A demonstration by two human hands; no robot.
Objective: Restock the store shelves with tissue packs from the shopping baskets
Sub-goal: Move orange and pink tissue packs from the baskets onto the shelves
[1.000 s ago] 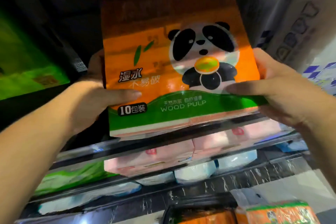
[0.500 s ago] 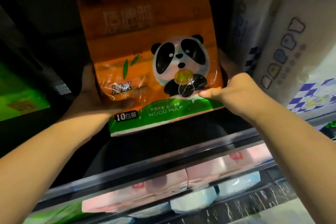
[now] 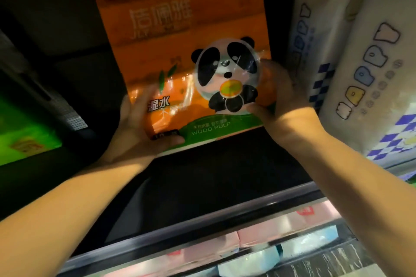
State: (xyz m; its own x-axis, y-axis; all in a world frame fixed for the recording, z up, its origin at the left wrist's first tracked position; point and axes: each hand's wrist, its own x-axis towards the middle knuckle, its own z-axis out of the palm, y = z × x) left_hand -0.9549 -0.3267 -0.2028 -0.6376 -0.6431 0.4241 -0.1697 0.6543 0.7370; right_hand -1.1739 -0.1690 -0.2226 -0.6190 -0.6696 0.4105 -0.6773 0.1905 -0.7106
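tissue pack point(image 3: 180, 51) upright above our fingers point(image 3: 171, 140), long axis vertical, panda facing us | left hand point(image 3: 137, 132) clasps its bottom-left corner | right hand point(image 3: 283, 105) clasps its lower-right edge

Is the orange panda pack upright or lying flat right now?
Upright, slightly tilted: print on the orange panda pack reads right way up; left hand and right hand grip its lower corners. Contact with the shelf: cannot tell.

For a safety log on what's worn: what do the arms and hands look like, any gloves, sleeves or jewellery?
No gloves on the left hand or the right hand. Both forearms are uncovered to the frame edge, so no sleeves show. No watch, bracelet or ring is visible, though the picture is dim.
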